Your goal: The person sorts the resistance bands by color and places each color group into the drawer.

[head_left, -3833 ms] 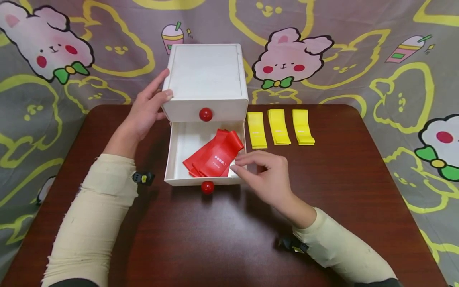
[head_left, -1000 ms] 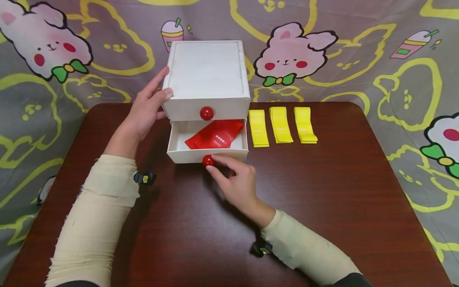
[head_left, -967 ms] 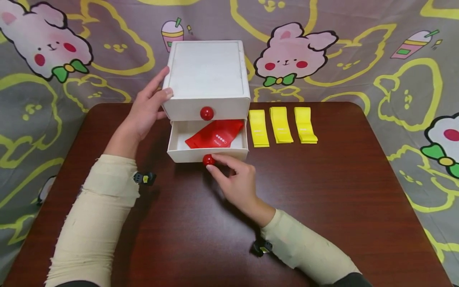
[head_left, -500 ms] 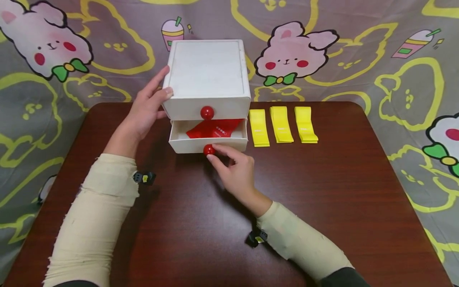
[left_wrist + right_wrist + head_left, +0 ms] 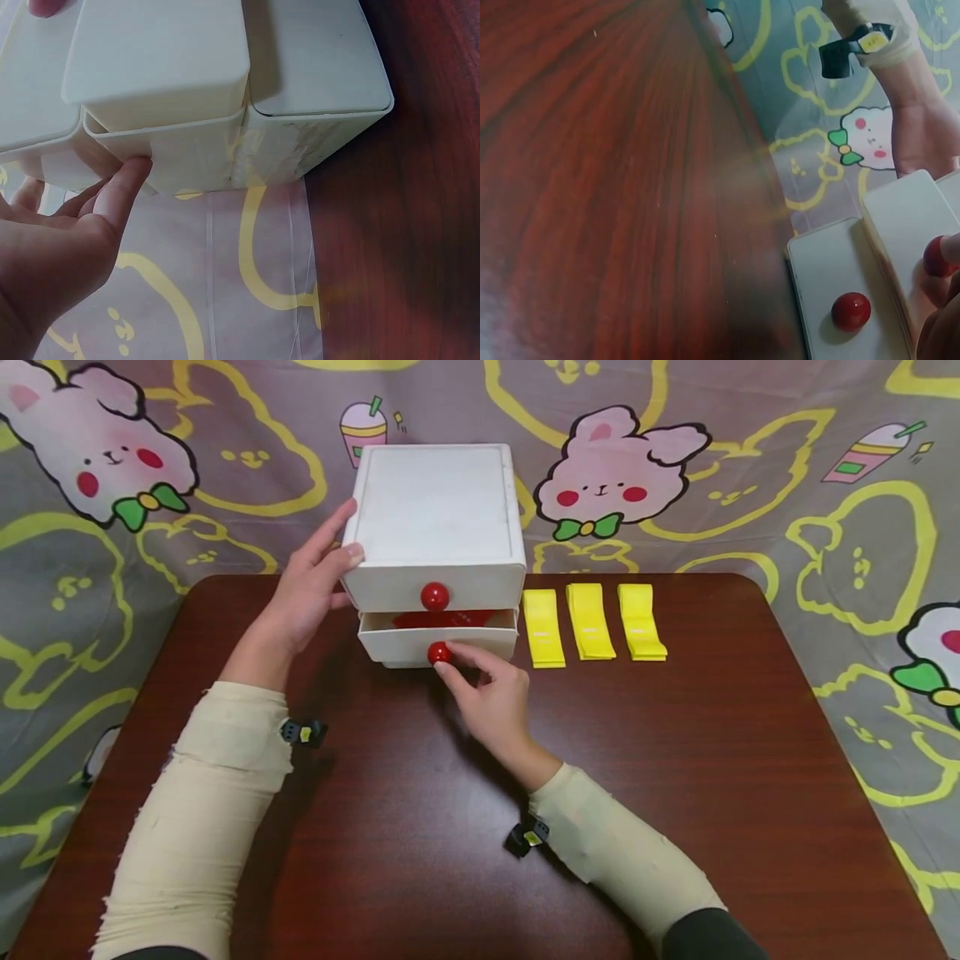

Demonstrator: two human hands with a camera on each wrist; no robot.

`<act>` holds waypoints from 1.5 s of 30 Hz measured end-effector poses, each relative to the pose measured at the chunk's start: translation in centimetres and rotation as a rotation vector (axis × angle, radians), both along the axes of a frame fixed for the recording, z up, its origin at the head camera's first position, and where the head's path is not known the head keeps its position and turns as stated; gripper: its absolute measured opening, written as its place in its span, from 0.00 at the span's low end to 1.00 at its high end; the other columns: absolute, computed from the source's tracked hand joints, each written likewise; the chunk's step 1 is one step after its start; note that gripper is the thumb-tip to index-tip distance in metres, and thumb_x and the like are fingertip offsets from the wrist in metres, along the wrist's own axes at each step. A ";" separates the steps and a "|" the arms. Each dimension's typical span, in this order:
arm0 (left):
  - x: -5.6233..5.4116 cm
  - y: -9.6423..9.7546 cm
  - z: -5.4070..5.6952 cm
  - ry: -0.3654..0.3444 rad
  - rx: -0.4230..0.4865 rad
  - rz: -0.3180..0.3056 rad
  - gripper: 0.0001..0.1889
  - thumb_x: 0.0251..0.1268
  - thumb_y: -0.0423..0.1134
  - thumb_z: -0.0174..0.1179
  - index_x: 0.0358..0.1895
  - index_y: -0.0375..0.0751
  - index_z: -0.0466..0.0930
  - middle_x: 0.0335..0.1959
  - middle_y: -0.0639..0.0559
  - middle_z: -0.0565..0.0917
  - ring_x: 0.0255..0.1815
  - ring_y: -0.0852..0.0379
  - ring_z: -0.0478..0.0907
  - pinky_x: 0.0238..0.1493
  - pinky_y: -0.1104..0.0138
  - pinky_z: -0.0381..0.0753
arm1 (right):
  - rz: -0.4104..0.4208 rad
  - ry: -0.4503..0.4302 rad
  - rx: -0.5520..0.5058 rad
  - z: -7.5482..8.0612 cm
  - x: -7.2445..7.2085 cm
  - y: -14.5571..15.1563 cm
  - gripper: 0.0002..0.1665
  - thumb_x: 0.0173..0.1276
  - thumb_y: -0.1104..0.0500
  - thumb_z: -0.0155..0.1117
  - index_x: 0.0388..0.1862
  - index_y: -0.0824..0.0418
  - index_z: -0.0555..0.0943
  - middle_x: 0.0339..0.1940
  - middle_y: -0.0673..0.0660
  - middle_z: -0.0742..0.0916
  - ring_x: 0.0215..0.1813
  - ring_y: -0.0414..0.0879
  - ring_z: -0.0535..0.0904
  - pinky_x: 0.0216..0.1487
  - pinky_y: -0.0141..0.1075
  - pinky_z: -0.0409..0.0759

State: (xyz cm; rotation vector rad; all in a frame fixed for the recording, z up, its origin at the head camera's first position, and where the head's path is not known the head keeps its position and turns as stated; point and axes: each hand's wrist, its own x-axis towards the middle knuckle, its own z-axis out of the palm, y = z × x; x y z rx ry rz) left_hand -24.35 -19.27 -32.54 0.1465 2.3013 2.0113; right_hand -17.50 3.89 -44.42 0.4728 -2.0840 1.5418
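A white drawer cabinet [image 5: 438,506] with red ball knobs stands at the back of the table. Its middle drawer [image 5: 405,645] juts out a little below the top drawer [image 5: 390,587]. My right hand [image 5: 491,697] pinches that drawer's red knob [image 5: 438,652] between thumb and fingers. My left hand [image 5: 300,589] rests against the cabinet's left side, thumb near the top front edge; in the left wrist view its fingers [image 5: 120,191] touch the side wall. Inside the drawer, a strip of red bands [image 5: 442,619] shows, mostly hidden under the top drawer.
Three folded yellow bands [image 5: 543,627] lie in a row right of the cabinet. The right wrist view shows a lower drawer with its own red knob [image 5: 851,311]. A patterned cloth [image 5: 712,485] hangs behind the brown table [image 5: 675,777].
Earlier, my right hand was at the red bands in the far-out drawer. It then took the knob, and the drawer has slid inward, covering most of the bands. My left hand stays put.
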 end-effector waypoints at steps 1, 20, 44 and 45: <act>0.0 0.0 0.0 0.001 -0.001 -0.002 0.30 0.75 0.48 0.53 0.77 0.74 0.59 0.77 0.55 0.59 0.64 0.48 0.68 0.61 0.49 0.72 | -0.001 -0.002 -0.003 0.0 -0.1 0.0 0.17 0.63 0.55 0.76 0.50 0.57 0.89 0.42 0.47 0.90 0.24 0.40 0.74 0.18 0.35 0.65; 0.1 0.1 -0.3 0.004 0.007 -0.003 0.30 0.75 0.48 0.53 0.76 0.73 0.59 0.75 0.53 0.62 0.64 0.49 0.69 0.57 0.54 0.75 | -0.033 0.000 0.015 0.2 -2.0 0.0 0.16 0.65 0.55 0.74 0.50 0.59 0.89 0.42 0.50 0.90 0.33 0.38 0.81 0.18 0.32 0.66; 0.2 -0.1 -0.3 0.017 0.022 -0.006 0.30 0.75 0.48 0.53 0.77 0.73 0.59 0.77 0.57 0.58 0.64 0.48 0.68 0.61 0.50 0.72 | -0.035 -0.145 0.070 -2.6 -1.7 0.3 0.18 0.61 0.56 0.77 0.49 0.61 0.88 0.39 0.55 0.90 0.43 0.46 0.86 0.40 0.43 0.82; 0.2 -0.1 -0.4 0.018 0.028 -0.007 0.30 0.75 0.48 0.53 0.77 0.72 0.60 0.77 0.57 0.58 0.64 0.49 0.68 0.61 0.51 0.73 | -0.040 -0.155 0.089 -2.8 -1.7 0.2 0.18 0.61 0.55 0.77 0.49 0.60 0.88 0.40 0.54 0.90 0.43 0.45 0.86 0.42 0.41 0.81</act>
